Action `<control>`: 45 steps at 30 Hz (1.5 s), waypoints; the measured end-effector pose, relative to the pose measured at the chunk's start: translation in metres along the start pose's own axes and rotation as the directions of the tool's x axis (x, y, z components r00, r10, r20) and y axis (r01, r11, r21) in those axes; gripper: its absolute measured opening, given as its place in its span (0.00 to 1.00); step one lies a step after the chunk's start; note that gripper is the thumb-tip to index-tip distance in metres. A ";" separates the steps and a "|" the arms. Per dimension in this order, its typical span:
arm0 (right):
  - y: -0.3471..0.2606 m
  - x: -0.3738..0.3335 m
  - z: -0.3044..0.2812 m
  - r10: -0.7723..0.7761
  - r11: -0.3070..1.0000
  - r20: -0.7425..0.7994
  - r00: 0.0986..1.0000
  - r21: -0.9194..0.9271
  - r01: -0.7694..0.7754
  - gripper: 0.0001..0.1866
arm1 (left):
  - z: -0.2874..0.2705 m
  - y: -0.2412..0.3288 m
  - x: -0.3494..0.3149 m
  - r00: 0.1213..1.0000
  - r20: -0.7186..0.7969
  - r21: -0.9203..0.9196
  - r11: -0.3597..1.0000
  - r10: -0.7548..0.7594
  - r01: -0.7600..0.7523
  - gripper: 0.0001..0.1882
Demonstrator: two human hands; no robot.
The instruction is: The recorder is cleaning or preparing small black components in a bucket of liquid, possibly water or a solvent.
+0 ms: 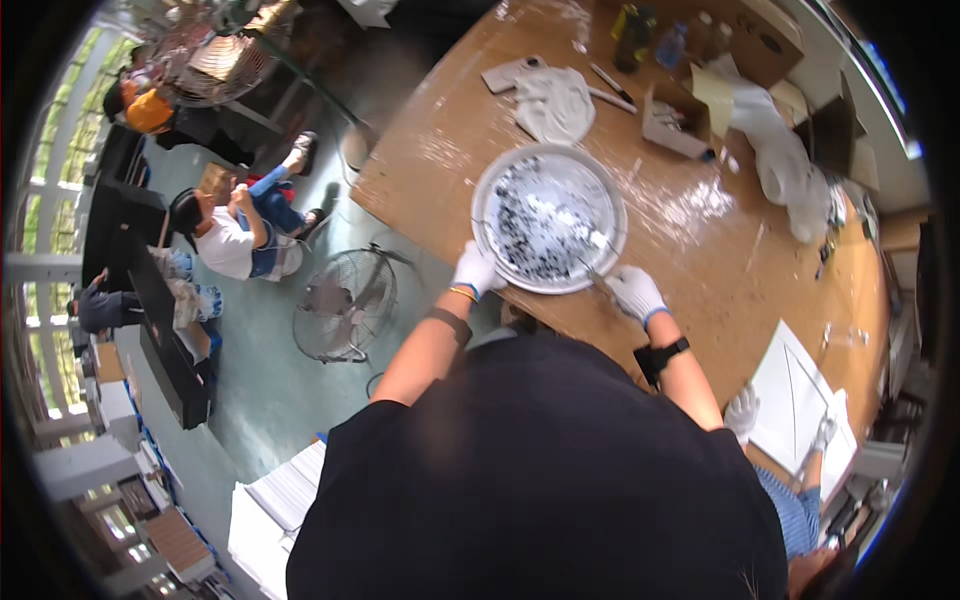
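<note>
A round white basin (482, 182) sits at the table's near edge, with many small dark bits scattered over its pale inside, thickest at the left and bottom. My left hand (477, 267), in a white glove, is closed at the basin's lower left rim. By the lower right rim, my right hand (637, 294), also white-gloved, has its fingers pinched together. A thin dark thing shows at those fingertips, reaching toward the basin; its kind is too blurred to make out.
Beyond the basin, a white cloth (553, 105) lies on the brown table (690, 265) beside a small open box (676, 125). Bottles (633, 38) stand farther back. A co-worker's gloved hands (742, 412) rest by a white sheet (790, 395) at right. A floor fan (345, 305) stands left.
</note>
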State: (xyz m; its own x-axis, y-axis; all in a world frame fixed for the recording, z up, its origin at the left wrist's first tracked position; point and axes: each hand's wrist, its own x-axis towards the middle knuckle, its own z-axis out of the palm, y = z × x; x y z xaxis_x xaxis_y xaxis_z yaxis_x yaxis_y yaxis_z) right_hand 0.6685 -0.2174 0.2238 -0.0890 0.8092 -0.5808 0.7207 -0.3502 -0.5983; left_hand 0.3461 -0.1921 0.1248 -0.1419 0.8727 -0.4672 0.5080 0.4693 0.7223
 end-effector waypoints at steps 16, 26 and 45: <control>0.016 0.002 0.019 0.073 0.997 -0.104 0.992 -0.012 -0.074 0.21 | 0.009 0.024 -0.005 0.993 0.046 -0.099 0.989 -0.108 0.113 0.28; -0.043 -0.003 0.039 0.030 0.999 0.080 0.996 0.027 -0.033 0.17 | -0.003 0.056 -0.029 0.996 0.039 -0.041 0.996 -0.075 0.077 0.26; -0.026 0.027 0.076 -0.108 0.977 0.003 0.994 -0.187 0.106 0.18 | 0.003 0.028 -0.019 0.990 0.042 0.107 0.984 0.136 -0.139 0.21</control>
State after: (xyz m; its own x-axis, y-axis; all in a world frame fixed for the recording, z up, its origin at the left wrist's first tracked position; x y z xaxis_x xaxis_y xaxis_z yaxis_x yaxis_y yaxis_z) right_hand 0.5952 -0.2217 0.1820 -0.1679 0.8408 -0.5146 0.8227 -0.1681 -0.5431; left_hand 0.3659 -0.1960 0.1527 -0.0362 0.9219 -0.3858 0.6106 0.3260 0.7218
